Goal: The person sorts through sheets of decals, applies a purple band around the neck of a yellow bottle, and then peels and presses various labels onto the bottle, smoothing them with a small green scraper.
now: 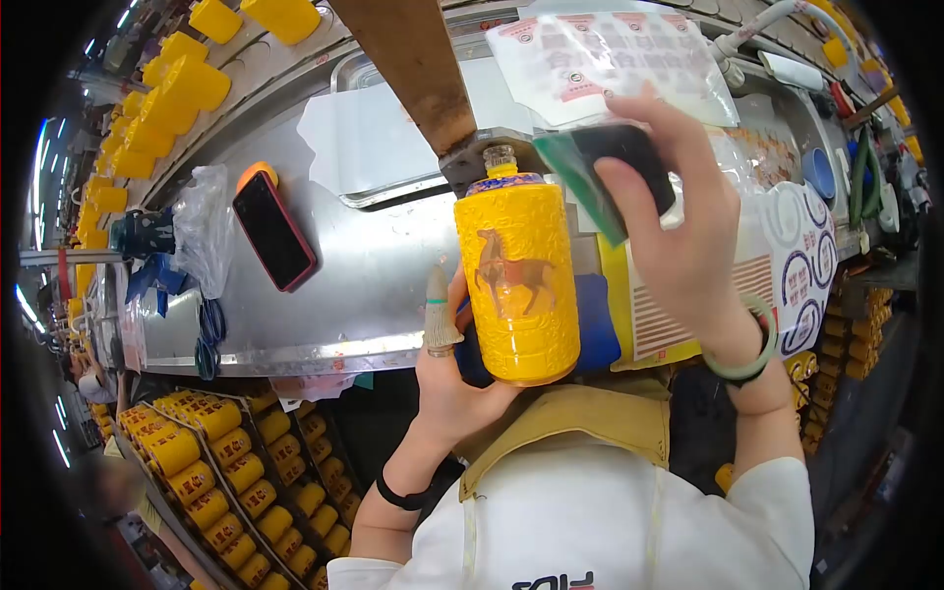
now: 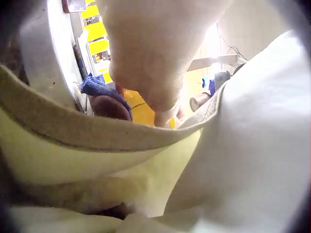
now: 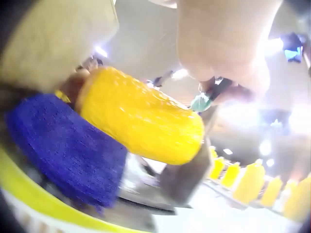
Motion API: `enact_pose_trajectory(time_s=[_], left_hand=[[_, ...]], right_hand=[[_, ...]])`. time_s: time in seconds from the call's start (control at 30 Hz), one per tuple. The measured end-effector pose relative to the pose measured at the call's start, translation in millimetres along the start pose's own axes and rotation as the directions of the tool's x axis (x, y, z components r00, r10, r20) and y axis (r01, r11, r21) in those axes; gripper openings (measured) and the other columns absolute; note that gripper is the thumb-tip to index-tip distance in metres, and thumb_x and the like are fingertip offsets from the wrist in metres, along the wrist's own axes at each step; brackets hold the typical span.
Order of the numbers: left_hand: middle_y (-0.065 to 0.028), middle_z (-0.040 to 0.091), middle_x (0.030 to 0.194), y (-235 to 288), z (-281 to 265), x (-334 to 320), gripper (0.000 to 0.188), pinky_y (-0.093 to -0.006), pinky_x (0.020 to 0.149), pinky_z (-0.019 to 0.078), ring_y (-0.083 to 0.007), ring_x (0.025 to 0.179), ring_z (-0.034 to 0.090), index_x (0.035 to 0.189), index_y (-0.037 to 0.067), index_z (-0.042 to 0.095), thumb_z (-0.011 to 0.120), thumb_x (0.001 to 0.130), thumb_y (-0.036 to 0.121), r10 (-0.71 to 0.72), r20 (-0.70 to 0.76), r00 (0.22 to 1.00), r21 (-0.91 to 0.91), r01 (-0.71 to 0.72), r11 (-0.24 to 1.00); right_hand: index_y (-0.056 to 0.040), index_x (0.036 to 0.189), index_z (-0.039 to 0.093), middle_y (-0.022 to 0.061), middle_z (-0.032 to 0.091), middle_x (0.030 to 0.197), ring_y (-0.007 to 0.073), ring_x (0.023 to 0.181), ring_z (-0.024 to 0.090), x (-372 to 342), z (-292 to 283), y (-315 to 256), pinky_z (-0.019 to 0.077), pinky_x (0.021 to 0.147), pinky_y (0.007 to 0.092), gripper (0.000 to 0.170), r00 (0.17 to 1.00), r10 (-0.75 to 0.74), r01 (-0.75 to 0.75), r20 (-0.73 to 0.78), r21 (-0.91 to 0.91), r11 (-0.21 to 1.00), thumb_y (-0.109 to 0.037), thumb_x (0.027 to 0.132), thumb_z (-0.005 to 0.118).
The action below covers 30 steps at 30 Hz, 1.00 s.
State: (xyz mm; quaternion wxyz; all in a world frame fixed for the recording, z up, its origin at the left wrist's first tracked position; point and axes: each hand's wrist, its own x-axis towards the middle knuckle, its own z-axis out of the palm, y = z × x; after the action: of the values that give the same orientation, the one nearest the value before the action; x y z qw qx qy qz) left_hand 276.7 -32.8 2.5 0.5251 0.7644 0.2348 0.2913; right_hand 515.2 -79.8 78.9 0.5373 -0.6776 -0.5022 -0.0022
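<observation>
A yellow embossed bottle (image 1: 519, 339) with a brown horse on its front and a clear glass neck is held by my left hand (image 1: 452, 398). That hand's fingers reach behind the bottle, and one finger wears a pale cover (image 1: 442, 324) with a green band. The bottle's neck sits right at a metal bracket (image 1: 472, 157) on a wooden post. My right hand (image 1: 693, 241) grips a black-handled scraper (image 1: 629, 162) with a green translucent blade, beside the bottle's upper right. In the right wrist view, the scraper's green blade (image 3: 200, 102) shows near the bottle's end (image 3: 146, 119).
A blue cloth (image 1: 595, 324) lies behind the bottle. Sticker sheets (image 1: 610, 69) cover the bench's right side. A phone (image 1: 273, 231), a plastic bag (image 1: 204, 231) and a metal tray (image 1: 369, 192) lie left. Yellow bottles line the back; racked yellow containers (image 1: 211, 462) stand below left.
</observation>
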Motion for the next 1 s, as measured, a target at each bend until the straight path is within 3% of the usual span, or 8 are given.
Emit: enact_pose_trajectory(time_s=[0.13, 0.23, 0.33, 0.57, 0.7, 0.8, 0.87, 1.0], left_hand=[[-0.0213, 0.042, 0.155, -7.6, -4.2, -3.5, 0.128, -0.0425, 0.112, 0.0452, -0.0305, 0.137, 0.052, 0.161, -0.005, 0.013, 0.097, 0.067, 0.019, -0.078, 0.047, 0.996, 0.005, 0.078, 0.997], [-0.0221, 0.037, 0.157, 12.5, -15.5, 6.6, 0.139, -0.0446, 0.114, 0.0418, -0.0328, 0.139, 0.049, 0.160, -0.005, 0.017, 0.100, 0.059, 0.044, -0.029, 0.093, 0.995, 0.201, 0.010, 0.980], [-0.0223, 0.031, 0.158, 32.2, -19.4, 25.2, 0.148, -0.0461, 0.115, 0.0398, -0.0340, 0.141, 0.045, 0.158, -0.007, 0.020, 0.095, 0.052, 0.063, 0.092, 0.150, 0.984, 0.386, -0.144, 0.911], [-0.0304, 0.028, 0.156, 61.8, -10.7, 35.1, 0.113, -0.0507, 0.109, 0.0444, -0.0479, 0.136, 0.046, 0.149, 0.013, 0.053, 0.094, 0.054, 0.058, -0.054, 0.236, 0.970, 0.597, -0.101, 0.796], [-0.0327, 0.028, 0.155, 67.6, -5.1, 35.2, 0.112, -0.0512, 0.110, 0.0431, -0.0495, 0.137, 0.044, 0.150, 0.014, 0.052, 0.093, 0.056, 0.059, -0.022, 0.270, 0.963, 0.675, -0.173, 0.717], [-0.0306, 0.026, 0.160, 68.2, -11.1, 36.1, 0.107, -0.0518, 0.114, 0.0383, -0.0463, 0.143, 0.040, 0.152, 0.008, 0.048, 0.093, 0.065, 0.051, -0.014, 0.298, 0.954, 0.607, -0.178, 0.775], [-0.0306, 0.022, 0.161, 48.6, -16.6, 30.1, 0.106, -0.0497, 0.117, 0.0354, -0.0441, 0.146, 0.035, 0.156, 0.002, 0.038, 0.090, 0.074, 0.043, -0.023, 0.122, 0.992, 0.258, -0.009, 0.966], [-0.0219, 0.024, 0.163, 40.1, 2.2, 41.4, 0.089, -0.0433, 0.117, 0.0381, -0.0318, 0.146, 0.038, 0.162, 0.001, 0.013, 0.070, 0.094, 0.008, -0.281, -0.077, 0.957, -0.385, 0.231, 0.893]], right_hand=[[-0.0029, 0.124, 0.062, 0.0155, 0.071, 0.106, 0.0253, 0.092, 0.071, -42.1, 5.4, -17.7, 0.0544, 0.082, 0.0333, 0.033, 0.955, 0.202, -0.222, 0.219, 0.071, 0.972, -0.002, 0.092, 0.068], [0.0014, 0.117, 0.063, 0.0143, 0.071, 0.095, 0.0207, 0.085, 0.069, -46.1, -1.4, 18.2, 0.0533, 0.079, 0.0314, 0.020, 0.926, 0.376, -0.375, 0.027, -0.033, 0.926, -0.005, 0.097, 0.063], [0.0005, 0.119, 0.062, 0.0040, 0.069, 0.096, 0.0088, 0.084, 0.061, -49.2, -14.1, 18.6, 0.0495, 0.075, 0.0232, 0.020, 0.876, 0.481, -0.472, -0.007, 0.187, 0.862, -0.006, 0.101, 0.061], [0.0008, 0.124, 0.060, 0.0022, 0.063, 0.110, 0.0049, 0.091, 0.054, -64.4, -4.6, 15.9, 0.0443, 0.079, 0.0207, 0.023, 0.857, 0.509, -0.504, 0.082, 0.337, 0.795, -0.003, 0.101, 0.059], [0.0001, 0.125, 0.057, 0.0018, 0.061, 0.114, 0.0059, 0.095, 0.053, -64.8, -1.9, 12.9, 0.0438, 0.084, 0.0215, 0.024, 0.830, 0.543, -0.543, 0.126, 0.405, 0.736, -0.003, 0.101, 0.058], [-0.0013, 0.127, 0.053, 0.0020, 0.057, 0.117, 0.0064, 0.103, 0.050, -63.3, 1.3, 10.5, 0.0418, 0.089, 0.0222, 0.026, 0.784, 0.581, -0.579, 0.221, 0.598, 0.554, -0.005, 0.101, 0.058], [-0.0016, 0.128, 0.049, 0.0029, 0.053, 0.117, 0.0098, 0.108, 0.048, -64.3, 4.5, 6.3, 0.0399, 0.096, 0.0246, 0.032, 0.728, 0.584, -0.652, 0.359, 0.625, 0.429, -0.008, 0.099, 0.062], [-0.0007, 0.127, 0.049, 0.0084, 0.053, 0.119, 0.0178, 0.115, 0.049, -73.6, 16.9, 0.5, 0.0390, 0.105, 0.0325, 0.053, 0.739, 0.539, -0.674, 0.405, 0.412, 0.614, -0.019, 0.088, 0.079]])
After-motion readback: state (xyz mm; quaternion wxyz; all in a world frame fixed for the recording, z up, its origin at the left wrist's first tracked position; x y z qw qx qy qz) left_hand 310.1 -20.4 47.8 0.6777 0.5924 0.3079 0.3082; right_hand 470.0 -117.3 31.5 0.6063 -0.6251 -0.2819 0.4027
